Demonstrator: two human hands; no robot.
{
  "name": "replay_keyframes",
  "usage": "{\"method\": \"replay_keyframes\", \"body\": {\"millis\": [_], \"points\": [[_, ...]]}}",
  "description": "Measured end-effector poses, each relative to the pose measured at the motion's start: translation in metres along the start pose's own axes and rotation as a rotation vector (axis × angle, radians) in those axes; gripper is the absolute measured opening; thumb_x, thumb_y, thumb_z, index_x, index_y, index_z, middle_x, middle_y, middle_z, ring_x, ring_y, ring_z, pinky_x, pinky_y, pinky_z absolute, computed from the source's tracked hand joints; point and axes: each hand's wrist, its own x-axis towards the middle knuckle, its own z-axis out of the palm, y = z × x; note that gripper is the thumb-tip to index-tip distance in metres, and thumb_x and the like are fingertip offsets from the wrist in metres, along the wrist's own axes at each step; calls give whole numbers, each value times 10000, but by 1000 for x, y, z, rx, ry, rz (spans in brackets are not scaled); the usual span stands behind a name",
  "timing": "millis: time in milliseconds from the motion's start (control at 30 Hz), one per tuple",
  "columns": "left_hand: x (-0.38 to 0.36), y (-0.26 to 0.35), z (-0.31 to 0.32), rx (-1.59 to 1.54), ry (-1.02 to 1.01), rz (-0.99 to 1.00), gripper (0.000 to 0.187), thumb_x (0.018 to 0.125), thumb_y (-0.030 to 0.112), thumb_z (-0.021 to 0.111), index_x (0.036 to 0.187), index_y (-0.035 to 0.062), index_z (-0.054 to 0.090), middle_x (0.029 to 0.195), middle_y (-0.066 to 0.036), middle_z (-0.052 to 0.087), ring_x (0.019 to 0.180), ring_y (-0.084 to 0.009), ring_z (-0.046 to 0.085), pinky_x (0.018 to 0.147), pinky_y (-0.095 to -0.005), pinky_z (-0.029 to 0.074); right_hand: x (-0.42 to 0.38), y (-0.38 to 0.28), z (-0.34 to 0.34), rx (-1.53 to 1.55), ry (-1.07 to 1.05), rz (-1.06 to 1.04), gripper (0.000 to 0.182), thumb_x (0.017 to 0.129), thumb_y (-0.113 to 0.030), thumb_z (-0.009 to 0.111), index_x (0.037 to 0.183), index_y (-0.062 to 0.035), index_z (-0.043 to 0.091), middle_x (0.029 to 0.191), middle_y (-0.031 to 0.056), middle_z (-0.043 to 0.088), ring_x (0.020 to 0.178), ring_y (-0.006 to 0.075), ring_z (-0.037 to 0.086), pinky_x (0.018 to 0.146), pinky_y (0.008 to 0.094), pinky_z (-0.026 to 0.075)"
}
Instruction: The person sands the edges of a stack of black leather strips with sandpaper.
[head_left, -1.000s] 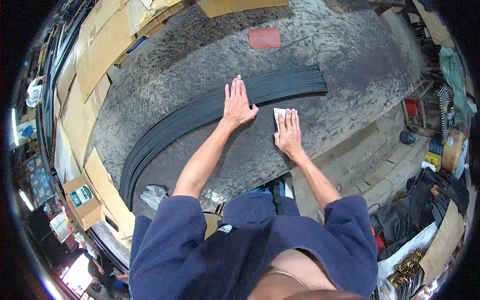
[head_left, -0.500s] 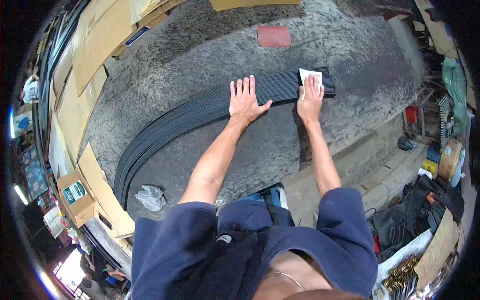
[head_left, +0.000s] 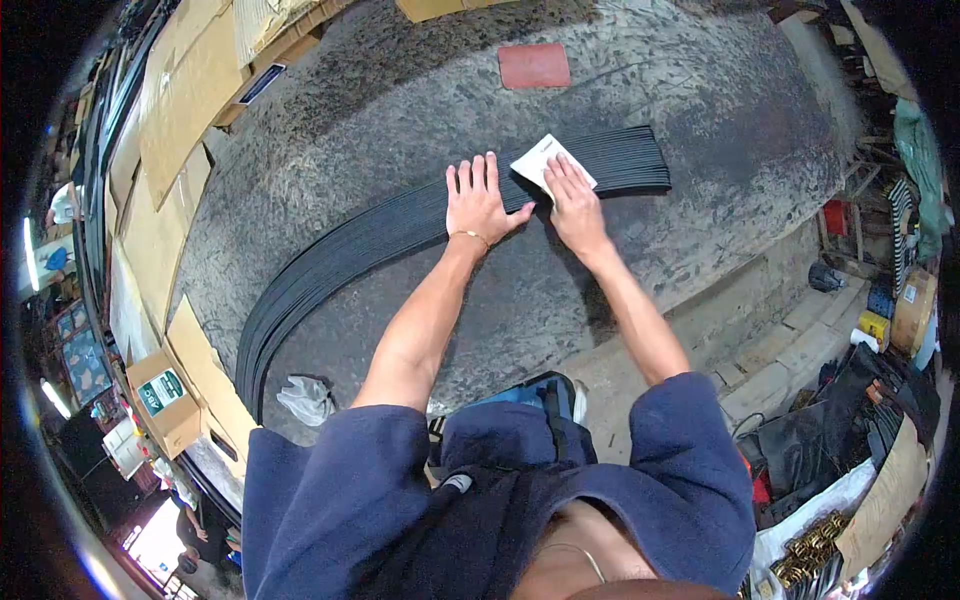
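Note:
A flat bundle of long black strips [head_left: 345,228] lies side by side on the worktable, straight at the right and curving down at the left. My left hand [head_left: 479,207] rests flat across the strips, palm down, with its thumb out to the right. Just right of it, my right hand [head_left: 575,205] presses a white folded sheet [head_left: 536,159] with small dark print onto the strips. The right fingers lie together over the sheet; its underside and the thumb's grip are hidden.
The scuffed dark worktable [head_left: 420,340] carries a reddish rectangular piece [head_left: 534,66] beyond the strips and a clear plastic bag [head_left: 306,400] near the left front. Cardboard sheets [head_left: 190,110] and an open carton [head_left: 163,402] line the left edge. A person [head_left: 190,535] is at lower left.
My right hand has slid left along the strips with the white sheet, from near their right end to beside my left hand. The left hand stays on the bundle.

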Motion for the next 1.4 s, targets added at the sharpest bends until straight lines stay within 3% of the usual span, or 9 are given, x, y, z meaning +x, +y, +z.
{"method": "replay_keyframes", "body": {"millis": [200, 333, 533, 700, 833, 967, 1167, 1300, 1400], "points": [[-3, 0, 1, -13, 1, -14, 1120, 761, 754, 620, 1503, -39, 348, 1438, -190, 464, 1360, -375, 398, 1189, -565, 228, 29, 5, -33, -60, 167, 444, 416, 862, 41, 488, 1256, 67, 617, 1327, 252, 617, 1303, 387, 549, 1143, 473, 397], [-1, -1, -2, -38, -30, -11, 1143, 740, 754, 640, 1507, -40, 342, 1446, -193, 458, 1390, -364, 381, 1206, -556, 209, 1, -31, 8, 98, -213, -112, 457, 836, 10, 534, 1284, 26, 626, 1351, 225, 618, 1316, 343, 559, 1146, 458, 402], [-1, 0, -1, -41, -6, -15, 1132, 746, 743, 641, 1505, -44, 347, 1442, -199, 464, 1371, -367, 399, 1197, -558, 220, 36, 20, -30, 1, 209, 387, 460, 842, 47, 464, 1271, 41, 630, 1292, 264, 632, 1271, 398, 567, 1154, 478, 371], [0, 0, -5, -21, -6, -5, 1132, 744, 746, 640, 1500, -47, 354, 1444, -197, 464, 1361, -365, 407, 1190, -556, 230, 12, 1, -4, 53, -128, 9, 380, 880, 12, 521, 1238, 38, 644, 1282, 252, 643, 1225, 387, 614, 1086, 463, 460], [-1, -1, 0, -29, 46, 5, 1124, 744, 754, 631, 1486, -51, 372, 1433, -197, 475, 1346, -369, 420, 1184, -555, 241, 30, 39, -18, -82, 169, 436, 392, 862, 29, 506, 1229, 42, 643, 1293, 271, 630, 1282, 397, 567, 1127, 458, 419], [1, -1, 0, -38, 45, 7, 1122, 748, 755, 625, 1488, -49, 369, 1432, -196, 479, 1346, -372, 419, 1185, -556, 240, 6, -31, 18, 64, -116, -17, 443, 848, 36, 498, 1277, 39, 609, 1284, 255, 637, 1262, 397, 581, 1121, 474, 419], [-1, -1, 3, -18, 57, 9, 1123, 752, 766, 613, 1491, -42, 366, 1444, -201, 472, 1357, -370, 405, 1184, -561, 232, 40, 7, -47, 117, 216, 470, 376, 883, 16, 440, 1199, 42, 641, 1215, 254, 655, 1179, 427, 598, 1035, 475, 450], [-2, -1, 1, -15, 42, 3, 1124, 751, 763, 617, 1494, -42, 364, 1460, -199, 465, 1365, -362, 400, 1188, -558, 224, 2, -26, 7, 64, -115, -61, 397, 862, 22, 483, 1221, 32, 651, 1282, 248, 638, 1264, 379, 575, 1117, 459, 421], [-1, -1, -2, -8, 35, 8, 1119, 745, 755, 629, 1487, -41, 370, 1449, -195, 469, 1361, -356, 404, 1184, -558, 229, 18, 35, -35, -2, 11, 205, 377, 879, 9, 489, 1212, 3, 667, 1276, 227, 654, 1247, 357, 599, 1091, 451, 454]]}}
